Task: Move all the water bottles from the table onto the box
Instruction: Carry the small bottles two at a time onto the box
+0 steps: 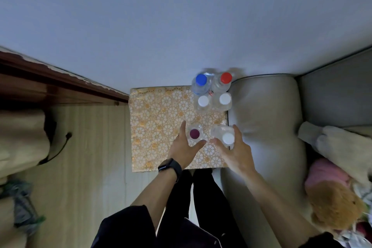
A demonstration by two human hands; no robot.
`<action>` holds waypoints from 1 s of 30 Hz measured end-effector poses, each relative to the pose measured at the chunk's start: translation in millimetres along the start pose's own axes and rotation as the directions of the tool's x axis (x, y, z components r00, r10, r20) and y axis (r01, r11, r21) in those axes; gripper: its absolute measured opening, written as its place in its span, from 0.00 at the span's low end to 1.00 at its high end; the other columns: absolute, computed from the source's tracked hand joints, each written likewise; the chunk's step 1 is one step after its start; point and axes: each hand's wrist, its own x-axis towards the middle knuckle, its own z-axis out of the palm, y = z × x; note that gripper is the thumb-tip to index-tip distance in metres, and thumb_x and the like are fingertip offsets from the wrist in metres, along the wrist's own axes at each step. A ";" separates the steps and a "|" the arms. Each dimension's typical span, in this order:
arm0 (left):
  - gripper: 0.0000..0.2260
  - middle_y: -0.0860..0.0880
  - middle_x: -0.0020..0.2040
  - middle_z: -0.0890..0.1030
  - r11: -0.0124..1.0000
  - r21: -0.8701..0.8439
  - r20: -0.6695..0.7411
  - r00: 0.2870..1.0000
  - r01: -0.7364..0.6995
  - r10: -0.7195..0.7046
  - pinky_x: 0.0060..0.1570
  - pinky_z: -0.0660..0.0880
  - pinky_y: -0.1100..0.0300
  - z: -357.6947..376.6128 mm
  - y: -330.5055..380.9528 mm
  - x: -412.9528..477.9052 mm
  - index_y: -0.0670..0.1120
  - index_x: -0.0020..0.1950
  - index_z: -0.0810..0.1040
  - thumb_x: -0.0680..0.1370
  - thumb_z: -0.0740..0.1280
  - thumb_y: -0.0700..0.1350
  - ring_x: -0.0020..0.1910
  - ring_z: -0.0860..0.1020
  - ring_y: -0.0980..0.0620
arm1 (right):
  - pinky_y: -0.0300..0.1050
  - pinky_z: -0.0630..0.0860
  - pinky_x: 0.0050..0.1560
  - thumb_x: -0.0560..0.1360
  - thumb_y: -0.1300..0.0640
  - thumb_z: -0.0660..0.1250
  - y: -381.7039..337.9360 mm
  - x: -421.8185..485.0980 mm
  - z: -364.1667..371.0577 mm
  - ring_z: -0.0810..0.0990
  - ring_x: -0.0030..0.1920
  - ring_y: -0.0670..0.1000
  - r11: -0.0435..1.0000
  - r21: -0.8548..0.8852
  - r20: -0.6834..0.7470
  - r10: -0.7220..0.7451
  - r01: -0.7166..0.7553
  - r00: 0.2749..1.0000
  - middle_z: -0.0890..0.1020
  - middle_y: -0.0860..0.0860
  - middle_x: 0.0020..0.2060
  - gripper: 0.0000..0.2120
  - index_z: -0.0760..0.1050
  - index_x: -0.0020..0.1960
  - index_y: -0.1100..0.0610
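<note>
Several clear water bottles stand on a small surface covered with an orange and white floral cloth (pixel 157 127). At its far right corner are a blue-capped bottle (pixel 200 79), a red-capped bottle (pixel 225 78) and two white-capped bottles (pixel 203 101) (pixel 224 99). My left hand (pixel 186 145) wraps its fingers and thumb around a purple-capped bottle (pixel 194 133). My right hand (pixel 236 149) holds a white-capped bottle (pixel 228 138), which is tilted toward me. A dark watch sits on my left wrist.
A grey sofa arm (pixel 265 119) borders the cloth on the right, with plush toys (pixel 336 197) further right. Wooden floor (pixel 90 157) and dark wooden furniture (pixel 50 84) lie to the left. A pale wall rises behind.
</note>
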 end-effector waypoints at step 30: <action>0.38 0.49 0.59 0.82 0.998 0.026 -0.049 0.997 -0.057 0.058 0.56 0.78 0.48 6.3 32.8 48.2 0.52 0.77 0.64 0.71 0.77 0.54 0.57 0.80 0.47 | 0.24 0.72 0.42 0.69 0.41 0.76 -12.1 44.4 -9.0 0.78 0.47 0.29 0.978 0.164 -0.039 -0.123 0.128 0.992 0.81 0.35 0.49 0.31 0.69 0.69 0.41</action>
